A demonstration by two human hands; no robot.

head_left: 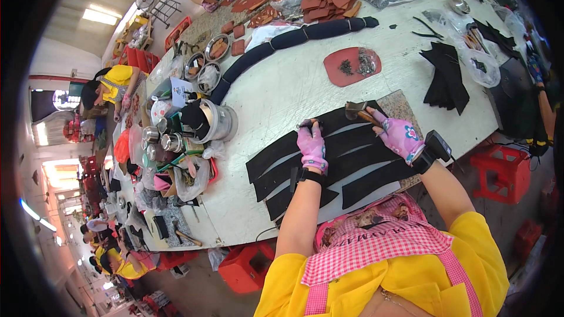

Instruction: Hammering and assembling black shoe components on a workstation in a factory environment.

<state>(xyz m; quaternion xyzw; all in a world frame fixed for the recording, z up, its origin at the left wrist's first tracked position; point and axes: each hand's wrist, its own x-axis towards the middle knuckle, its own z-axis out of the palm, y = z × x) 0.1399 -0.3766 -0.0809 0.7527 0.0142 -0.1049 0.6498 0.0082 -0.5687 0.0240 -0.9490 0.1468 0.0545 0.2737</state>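
Observation:
Both of my hands wear pink patterned gloves with bare fingertips. My right hand (404, 136) is closed round the wooden handle of a hammer (356, 111), whose metal head lies over the far edge of the black strips. My left hand (312, 148) is at the left part of the strips, its fingertips pinched together on something small and dark that I cannot make out. Several curved black strips (358, 147) lie side by side under and between my hands. A speckled stone slab (397, 105) shows beneath their right end.
A red tray (342, 71) with small metal pieces lies beyond my hands. Black pieces (446, 76) are stacked at right, near pliers (429, 28). A long dark padded roll (252, 57) curves across the table. A white bucket (220, 120) stands left. Co-workers work at the far side and left.

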